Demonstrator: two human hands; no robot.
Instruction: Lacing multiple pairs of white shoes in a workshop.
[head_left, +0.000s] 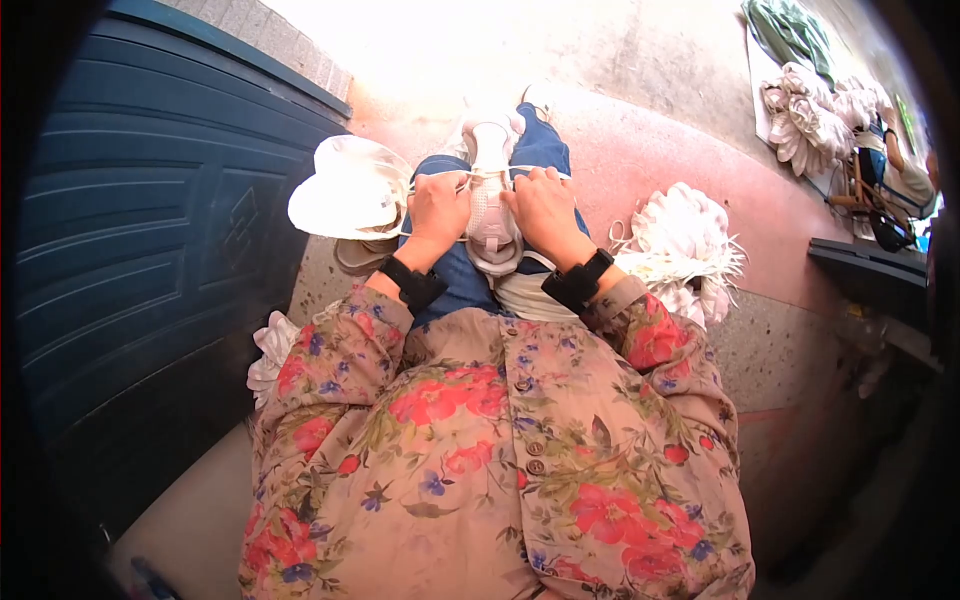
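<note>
A pale pink and white sneaker [490,225] rests lengthwise between my knees, over my blue jeans, its heel end toward me. White shoelace [489,172] runs across its upper from one hand to the other. On the left side of the shoe, my left hand [440,210] is closed with its fingers curled on the lace. My right hand [546,212] is likewise closed on the lace at the right side, its thumb against the shoe. The fingertips of both hands are partly hidden.
At my left is a white, open, rounded container or bag [350,190], beside a dark blue panelled door [130,200]. A pile of pale shoes [680,240] lies at my right. Farther right, another person [905,180] sits near more pale shoes [808,120] and a dark box [868,262].
</note>
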